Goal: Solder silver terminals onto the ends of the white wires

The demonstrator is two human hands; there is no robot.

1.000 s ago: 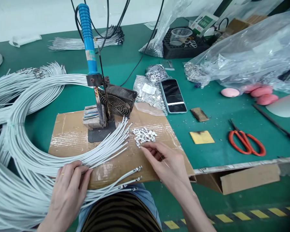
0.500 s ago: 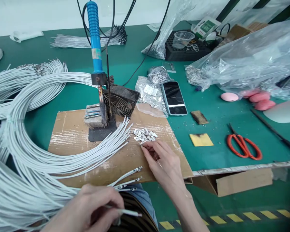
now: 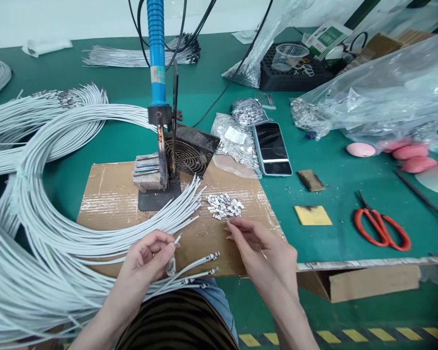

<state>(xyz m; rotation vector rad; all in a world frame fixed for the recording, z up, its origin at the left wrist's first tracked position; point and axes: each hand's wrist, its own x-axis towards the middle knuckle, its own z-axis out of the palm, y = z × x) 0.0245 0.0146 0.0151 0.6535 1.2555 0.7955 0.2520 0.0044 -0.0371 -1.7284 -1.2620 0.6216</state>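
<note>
My left hand (image 3: 149, 260) is closed on a white cable, and the cable's end (image 3: 177, 239) sticks out past the thumb and forefinger. A small piece of clear plastic hangs below those fingers. My right hand (image 3: 264, 250) pinches a small metal terminal at its fingertips, just below a pile of small white-and-silver terminals (image 3: 224, 206). A thin wire (image 3: 262, 251) shows against the right palm. Between the hands lie several cables with metal terminals on their ends (image 3: 208, 260). A coil of white cables (image 3: 124, 236) fans its free ends towards the pile.
A soldering iron (image 3: 156, 63) with a blue handle stands upright on its stand, beside a black fan (image 3: 186, 153). Cardboard (image 3: 105, 189) lies underneath. To the right are a phone (image 3: 273, 148), a yellow sponge (image 3: 313, 216), red-handled scissors (image 3: 377, 226) and plastic bags (image 3: 368, 87).
My left hand has moved up and forward with the cable end, closer to my right hand. My right hand has drawn slightly away from the terminal pile, still pinching.
</note>
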